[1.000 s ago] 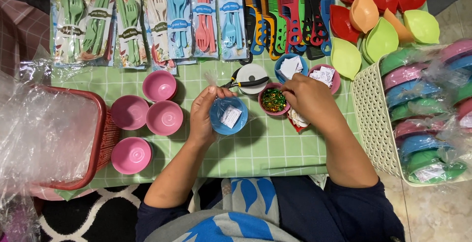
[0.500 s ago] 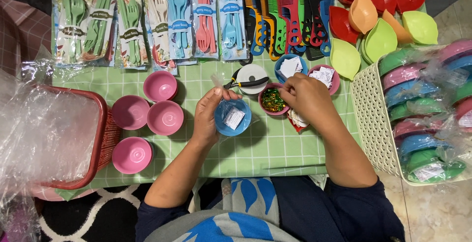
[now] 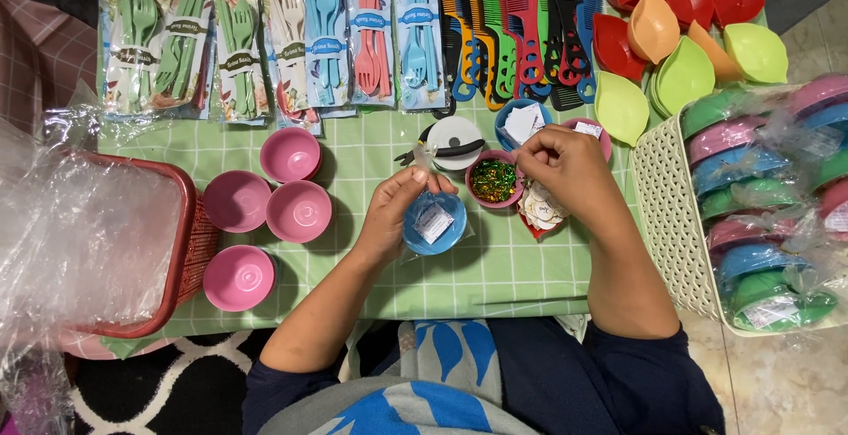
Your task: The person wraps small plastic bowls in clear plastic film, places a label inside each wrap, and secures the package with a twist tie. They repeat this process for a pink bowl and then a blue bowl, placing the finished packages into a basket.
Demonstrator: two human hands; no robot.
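Blue plastic, a small round bowl (image 3: 435, 221) with a white paper label inside, sits cupped by the left hand (image 3: 397, 214) above the green checked cloth on the table (image 3: 495, 267), fingers curled round its near rim and pinching a bit of clear wrap at the top. The right hand (image 3: 565, 166) is closed in a pinch just beside a small pink dish of glittery green and gold bits (image 3: 493, 181), over a pile of white round stickers (image 3: 541, 210) (what it pinches is too small to tell). Four empty pink plastic bowls (image 3: 299, 211) stand to the left. Judging by this, the bowl is being dressed; next calls for a steady fingertip placement.
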